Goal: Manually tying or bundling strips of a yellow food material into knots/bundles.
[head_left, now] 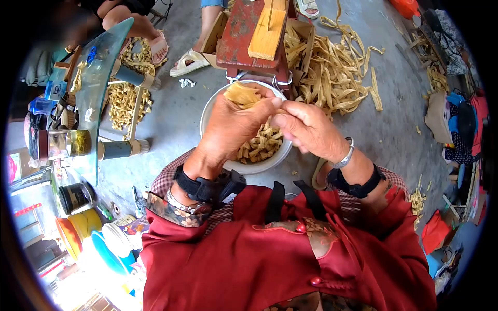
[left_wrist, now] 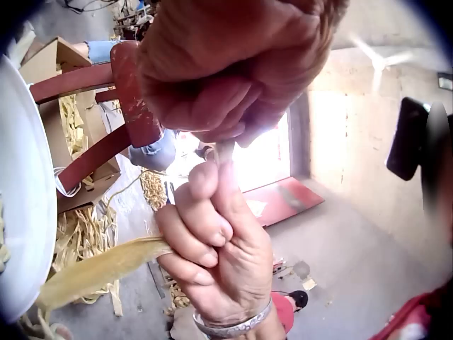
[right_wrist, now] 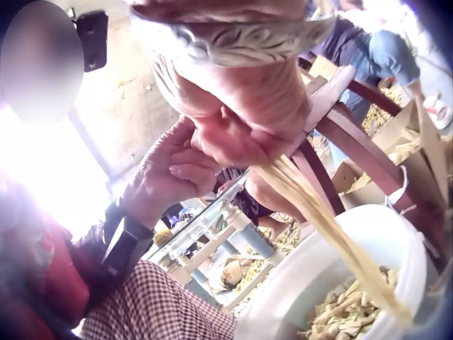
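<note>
Both hands meet above a white tub point(head_left: 208, 111) that holds many short tan knotted pieces point(head_left: 260, 147). The left hand point(head_left: 228, 127) is curled round folded tan strips point(head_left: 242, 96), which stick out past its thumb. Fingertips of the right hand point(head_left: 315, 132) pinch close against the left thumb. In the left wrist view a bit of strip point(left_wrist: 224, 151) shows between the left hand point(left_wrist: 237, 71) and the right hand point(left_wrist: 223, 241). A long strip point(right_wrist: 322, 230) hangs from the right hand point(right_wrist: 241, 124) over the tub in the right wrist view; the left hand's inner fingers are partly hidden.
A red stool point(head_left: 236, 44) with a wooden block point(head_left: 267, 33) stands beyond the tub. Loose long strips point(head_left: 337, 78) lie on the floor to its right, beside a cardboard box point(head_left: 212, 39). A glass-topped table point(head_left: 106, 103) is at left, with knotted pieces point(head_left: 127, 106) on the floor beside it.
</note>
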The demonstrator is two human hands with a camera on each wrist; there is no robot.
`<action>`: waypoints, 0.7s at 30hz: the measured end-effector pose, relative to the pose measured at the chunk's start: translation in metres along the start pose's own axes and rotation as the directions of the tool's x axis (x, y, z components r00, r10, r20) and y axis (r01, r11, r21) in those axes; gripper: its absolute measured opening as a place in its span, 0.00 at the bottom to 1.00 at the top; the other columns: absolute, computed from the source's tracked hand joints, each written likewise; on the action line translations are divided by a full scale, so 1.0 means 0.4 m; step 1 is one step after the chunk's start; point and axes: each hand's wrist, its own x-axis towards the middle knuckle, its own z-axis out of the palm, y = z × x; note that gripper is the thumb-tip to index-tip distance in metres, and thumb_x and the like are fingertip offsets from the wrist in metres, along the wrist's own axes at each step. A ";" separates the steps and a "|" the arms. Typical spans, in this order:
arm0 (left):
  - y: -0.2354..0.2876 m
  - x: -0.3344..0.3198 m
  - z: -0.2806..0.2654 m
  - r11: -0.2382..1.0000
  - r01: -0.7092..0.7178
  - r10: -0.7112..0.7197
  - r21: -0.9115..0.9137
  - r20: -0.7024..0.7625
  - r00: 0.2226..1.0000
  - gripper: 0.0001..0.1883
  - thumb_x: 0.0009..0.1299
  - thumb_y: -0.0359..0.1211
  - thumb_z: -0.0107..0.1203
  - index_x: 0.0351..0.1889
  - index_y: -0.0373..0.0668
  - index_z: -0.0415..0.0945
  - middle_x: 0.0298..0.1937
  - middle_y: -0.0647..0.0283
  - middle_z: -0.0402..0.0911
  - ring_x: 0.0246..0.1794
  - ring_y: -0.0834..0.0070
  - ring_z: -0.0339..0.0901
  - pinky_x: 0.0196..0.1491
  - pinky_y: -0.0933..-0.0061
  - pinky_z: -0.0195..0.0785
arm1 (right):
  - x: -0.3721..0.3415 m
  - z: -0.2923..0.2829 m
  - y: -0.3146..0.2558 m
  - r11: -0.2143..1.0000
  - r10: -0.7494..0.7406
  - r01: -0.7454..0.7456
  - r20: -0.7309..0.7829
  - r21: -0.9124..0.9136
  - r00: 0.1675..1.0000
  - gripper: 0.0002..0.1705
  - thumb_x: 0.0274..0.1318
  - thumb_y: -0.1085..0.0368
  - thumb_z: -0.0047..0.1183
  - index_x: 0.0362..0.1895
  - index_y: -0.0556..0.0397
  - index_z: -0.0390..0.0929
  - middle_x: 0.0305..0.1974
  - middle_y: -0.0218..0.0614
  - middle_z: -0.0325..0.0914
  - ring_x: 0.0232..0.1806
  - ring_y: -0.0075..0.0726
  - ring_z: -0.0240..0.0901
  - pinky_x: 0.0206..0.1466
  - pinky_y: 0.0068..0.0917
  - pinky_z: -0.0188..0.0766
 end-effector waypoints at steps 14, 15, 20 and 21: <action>0.213 0.191 -0.061 0.934 -0.357 0.358 0.031 -0.026 0.934 0.08 0.67 0.33 0.55 0.35 0.37 0.76 0.20 0.72 0.69 0.14 0.89 0.61 0.15 0.87 0.53 | 0.178 -0.237 -0.134 0.648 -0.574 0.322 -0.165 -0.690 0.802 0.16 0.62 0.57 0.46 0.29 0.57 0.72 0.16 0.42 0.63 0.17 0.41 0.63 0.23 0.34 0.61; 0.225 0.215 -0.057 0.926 -0.374 0.375 0.053 -0.020 0.927 0.08 0.67 0.33 0.55 0.34 0.36 0.76 0.20 0.70 0.71 0.15 0.87 0.64 0.15 0.87 0.56 | 0.189 -0.247 -0.141 0.626 -0.588 0.298 -0.186 -0.721 0.787 0.16 0.62 0.57 0.46 0.29 0.56 0.72 0.17 0.44 0.64 0.17 0.43 0.65 0.23 0.36 0.62; 0.208 0.338 -0.075 0.898 -0.420 0.428 0.130 -0.042 0.903 0.11 0.65 0.36 0.56 0.28 0.37 0.77 0.19 0.68 0.73 0.17 0.86 0.66 0.19 0.81 0.60 | 0.274 -0.292 -0.124 0.373 -0.613 0.056 -0.201 -0.926 0.764 0.13 0.62 0.58 0.45 0.29 0.54 0.71 0.20 0.45 0.71 0.21 0.46 0.69 0.26 0.36 0.66; 0.165 0.372 -0.088 0.868 -0.402 0.440 0.292 -0.077 0.895 0.11 0.66 0.36 0.56 0.28 0.37 0.76 0.19 0.69 0.72 0.17 0.86 0.66 0.18 0.82 0.59 | 0.286 -0.291 -0.099 0.307 -0.580 -0.026 -0.209 -0.951 0.788 0.13 0.62 0.59 0.45 0.29 0.54 0.71 0.21 0.46 0.72 0.21 0.45 0.68 0.28 0.34 0.66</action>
